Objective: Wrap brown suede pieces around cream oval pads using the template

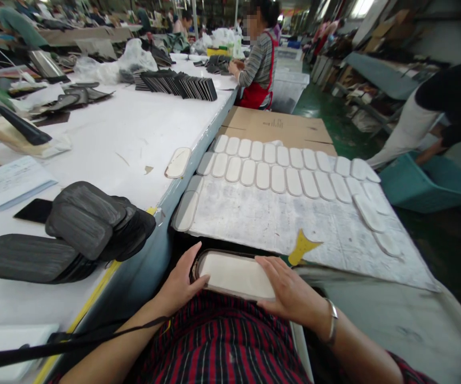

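Between my hands, close to my body, is a stack of oval pieces (234, 274) with a white top face and a dark brown edge. My left hand (183, 278) grips its left end, thumb over the top and fingers along the far side. Around the right end my right hand (288, 285) is closed, fingers lying over the top face and thumb at the near edge. Just beyond, a yellow notched piece (303, 246) sits at the near edge of a grey-white board (246, 213). Rows of similar white oval pieces (278, 178) lie on that board.
On the white table (126, 128) at left are dark oval pieces (82, 224), a paper note (14, 181), a black-handled brush (22, 125) and one white oval (178, 162). A co-worker (258, 58) sits farther back. At right, another person handles a teal bin (426, 181).
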